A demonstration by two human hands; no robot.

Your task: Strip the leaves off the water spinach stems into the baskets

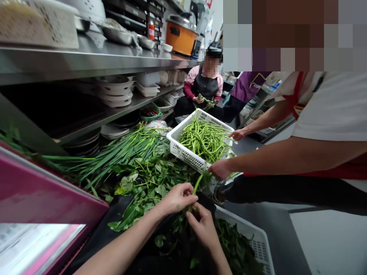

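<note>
My left hand point(179, 197) pinches a green stem point(197, 184) between thumb and curled fingers. Just right of it and a little lower, my right hand point(202, 222) closes on the lower part of the same stem, close to some dark leaves. Loose leafy greens point(153, 179) lie beyond my left forearm. Below and right of my hands, a white basket point(265, 242) holds more dark leaves. Past my hands stands a white basket point(185, 152) filled with long green beans point(203, 139).
Another person's hands point(222, 169) hold the bean basket at the right. A second person point(208, 82) sits behind it with greens. Long green stalks point(120, 152) lie left, beneath a steel shelf point(94, 61). A pink box point(57, 191) stands at the near left.
</note>
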